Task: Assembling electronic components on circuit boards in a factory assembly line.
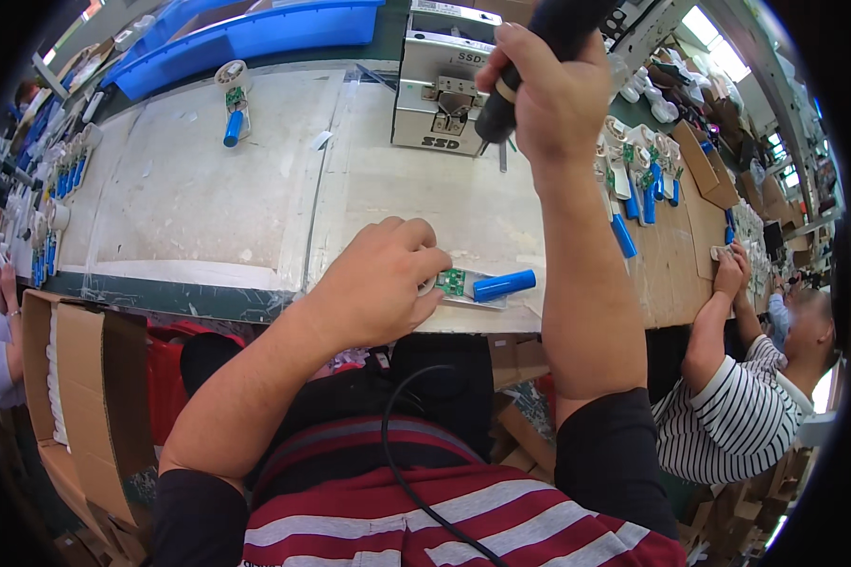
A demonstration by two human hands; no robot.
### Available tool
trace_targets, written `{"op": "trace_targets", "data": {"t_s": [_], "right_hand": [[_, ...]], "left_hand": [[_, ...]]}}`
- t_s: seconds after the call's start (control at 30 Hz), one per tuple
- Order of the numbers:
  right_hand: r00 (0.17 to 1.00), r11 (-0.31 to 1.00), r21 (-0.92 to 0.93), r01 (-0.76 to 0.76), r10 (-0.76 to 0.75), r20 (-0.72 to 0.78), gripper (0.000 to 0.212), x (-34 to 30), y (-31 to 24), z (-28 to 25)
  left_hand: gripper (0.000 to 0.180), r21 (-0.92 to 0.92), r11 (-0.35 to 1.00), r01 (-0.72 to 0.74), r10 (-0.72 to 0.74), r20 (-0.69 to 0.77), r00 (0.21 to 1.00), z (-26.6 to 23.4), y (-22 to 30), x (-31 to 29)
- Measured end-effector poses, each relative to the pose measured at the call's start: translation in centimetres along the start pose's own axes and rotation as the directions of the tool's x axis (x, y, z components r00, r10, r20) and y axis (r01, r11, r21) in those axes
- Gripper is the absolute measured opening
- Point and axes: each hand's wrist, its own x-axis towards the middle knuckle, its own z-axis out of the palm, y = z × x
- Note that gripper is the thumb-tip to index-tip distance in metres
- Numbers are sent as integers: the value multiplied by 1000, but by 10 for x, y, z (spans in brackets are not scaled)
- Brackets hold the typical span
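Observation:
My left hand (380, 282) rests on the near edge of the workbench, fingers pinched on a small assembly: a green circuit board (452, 281) joined to a blue cylindrical battery cell (503, 284) in a white holder. My right hand (550, 99) is raised farther back over the bench, closed around a black electric screwdriver (539, 57). Its tip points down in front of a grey metal screw feeder box (442, 85).
A blue plastic bin (246, 36) stands at the back. Another blue cell unit (234, 113) lies at the back left; several more units (638, 180) lie to the right. A person in a striped shirt (738, 406) works at right. An open cardboard box (76, 378) sits lower left.

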Motion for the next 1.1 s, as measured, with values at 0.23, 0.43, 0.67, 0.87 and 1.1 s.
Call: {"op": "trace_targets", "data": {"t_s": [0.23, 0.43, 0.67, 0.87, 1.1], "right_hand": [[986, 990, -43, 138, -141, -85, 25, 38, 28, 9], [987, 989, 14, 148, -146, -69, 26, 46, 49, 9], [991, 993, -33, 116, -118, -59, 28, 45, 53, 9], [996, 995, -40, 89, -90, -15, 32, 43, 55, 5], [999, 999, -38, 12, -11, 38, 34, 41, 45, 3]], "left_hand": [[63, -27, 1000, -6, 5, -28, 1000, -4, 0, -3], [78, -103, 994, 45, -53, -80, 995, -4, -3, -9], [80, -111, 993, 43, -53, -86, 995, -1, -8, -10], [92, -184, 982, 45, -71, -138, 988, 11, -14, -15], [103, -300, 946, 119, -183, -194, 964, 23, -22, -21]]}}
